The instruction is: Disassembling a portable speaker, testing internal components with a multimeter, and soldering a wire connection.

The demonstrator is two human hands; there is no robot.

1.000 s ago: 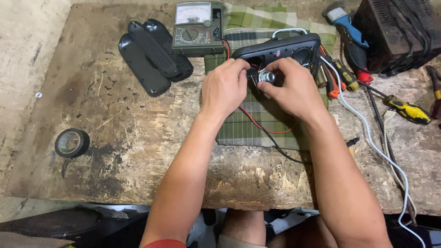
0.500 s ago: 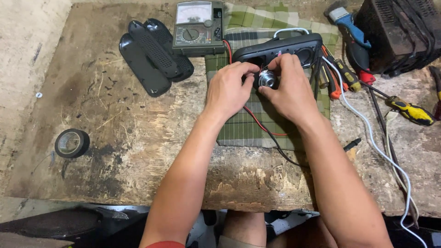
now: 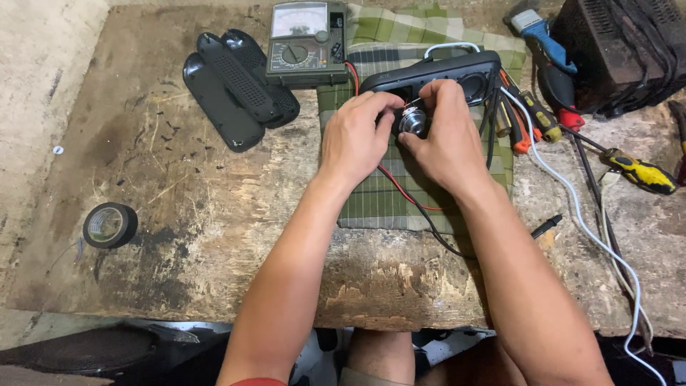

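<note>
Rough, stained wood makes up the workbench [image 3: 179, 214] I am looking down on, with a green checked cloth [image 3: 379, 200] spread over its far middle. On that cloth lies a long black speaker housing [image 3: 457, 71], opened up, and both of my hands meet just in front of it. My left hand [image 3: 354, 136] is curled, its fingertips pinching at the left edge of a small round silver speaker driver [image 3: 413, 120]; my right hand [image 3: 446, 139] cups the same driver from the right, thumb below and fingers arched over the top, touching the housing. Red and black test leads [image 3: 404, 196] run out from under my hands across the cloth. An analog multimeter [image 3: 306, 43] sits just left of the housing at the back edge, and beside it two black grille covers [image 3: 236, 89] lie overlapping. A roll of black tape [image 3: 109, 224] rests well apart on the left. To the right, screwdrivers [image 3: 525, 118] lie next to the housing, a yellow-handled one [image 3: 639, 174] farther out, and a white cable [image 3: 586, 229] trails toward me.
</note>
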